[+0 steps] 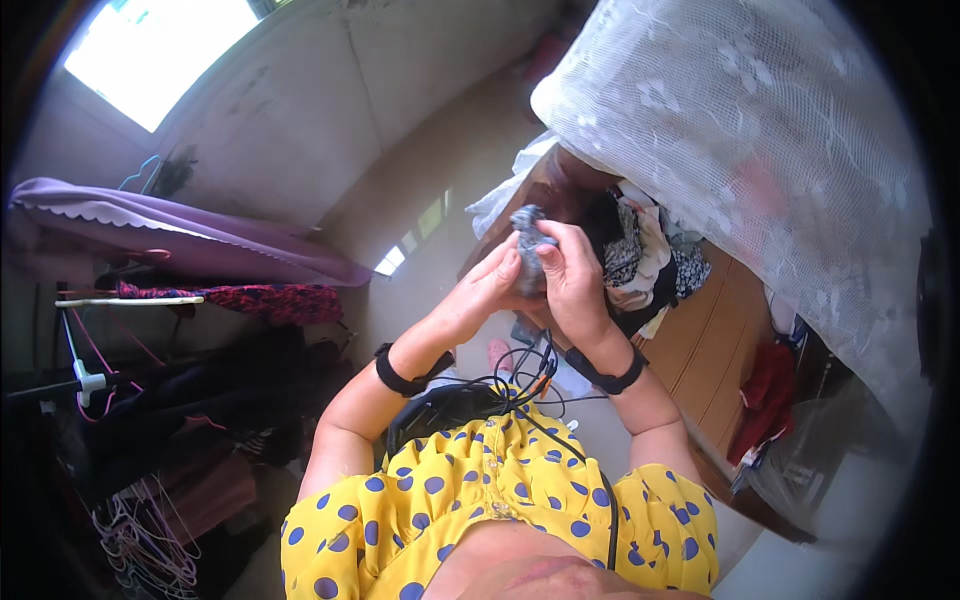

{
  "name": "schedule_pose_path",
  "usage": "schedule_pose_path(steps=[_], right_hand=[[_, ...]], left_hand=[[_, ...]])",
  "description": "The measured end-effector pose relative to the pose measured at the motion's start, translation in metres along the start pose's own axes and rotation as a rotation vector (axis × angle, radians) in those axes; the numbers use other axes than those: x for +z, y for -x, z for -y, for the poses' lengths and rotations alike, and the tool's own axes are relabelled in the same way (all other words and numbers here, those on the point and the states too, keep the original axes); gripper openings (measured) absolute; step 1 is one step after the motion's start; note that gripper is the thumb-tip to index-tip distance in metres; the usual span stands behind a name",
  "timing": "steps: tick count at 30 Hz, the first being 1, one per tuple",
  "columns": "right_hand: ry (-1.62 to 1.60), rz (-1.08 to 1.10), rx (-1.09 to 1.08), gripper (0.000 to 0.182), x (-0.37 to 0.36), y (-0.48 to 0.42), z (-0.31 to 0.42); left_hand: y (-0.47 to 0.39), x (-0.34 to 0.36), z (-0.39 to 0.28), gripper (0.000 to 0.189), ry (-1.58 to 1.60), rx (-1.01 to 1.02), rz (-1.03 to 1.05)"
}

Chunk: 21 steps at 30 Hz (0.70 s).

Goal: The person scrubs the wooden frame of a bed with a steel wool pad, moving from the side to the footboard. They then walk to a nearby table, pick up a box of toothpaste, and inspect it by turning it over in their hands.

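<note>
Both hands meet in front of my chest around a small bundle of blue-grey patterned cloth (pixel 529 251). My left hand (pixel 491 281) presses against its left side, with the thumb up along it. On the other side, my right hand (pixel 571 266) grips the bundle between thumb and fingers. The cloth's upper end sticks out above the fingers and its lower part is partly hidden. Just beyond the right hand lies a pile of clothes (pixel 637 251), black, cream and patterned, on a wooden slatted surface (pixel 697 341).
White lace netting (pixel 720 105) hangs at the upper right. At left, clothes (pixel 247 390) hang on a rack near a purple cloth (pixel 187 229) and bunched hangers (pixel 150 532). A black cable (pixel 525 375) loops below my hands. A dark red cloth (pixel 765 397) lies at right.
</note>
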State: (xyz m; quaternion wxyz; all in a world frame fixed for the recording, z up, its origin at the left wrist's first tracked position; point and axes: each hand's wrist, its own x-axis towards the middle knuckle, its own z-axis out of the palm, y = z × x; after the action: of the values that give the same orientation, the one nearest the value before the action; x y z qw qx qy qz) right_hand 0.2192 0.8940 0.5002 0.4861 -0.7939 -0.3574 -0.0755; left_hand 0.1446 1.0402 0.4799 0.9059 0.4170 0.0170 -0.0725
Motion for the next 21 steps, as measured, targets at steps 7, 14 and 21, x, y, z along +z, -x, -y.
schedule_pose_path(steps=[7, 14, 21], right_hand=[[0.341, 0.275, -0.282, 0.034, -0.012, -0.027, 0.035], [0.592, -0.197, -0.711, 0.023, -0.062, -0.076, 0.038], [0.701, -0.124, -0.833, 0.03, -0.048, -0.102, 0.029]], left_hand=[[-0.005, -0.035, -0.008, 0.033, 0.098, -0.009, -0.096], [-0.066, -0.046, -0.047, 0.039, -0.063, 0.341, -0.184], [-0.115, -0.047, -0.028, 0.041, -0.377, 0.443, 0.009]])
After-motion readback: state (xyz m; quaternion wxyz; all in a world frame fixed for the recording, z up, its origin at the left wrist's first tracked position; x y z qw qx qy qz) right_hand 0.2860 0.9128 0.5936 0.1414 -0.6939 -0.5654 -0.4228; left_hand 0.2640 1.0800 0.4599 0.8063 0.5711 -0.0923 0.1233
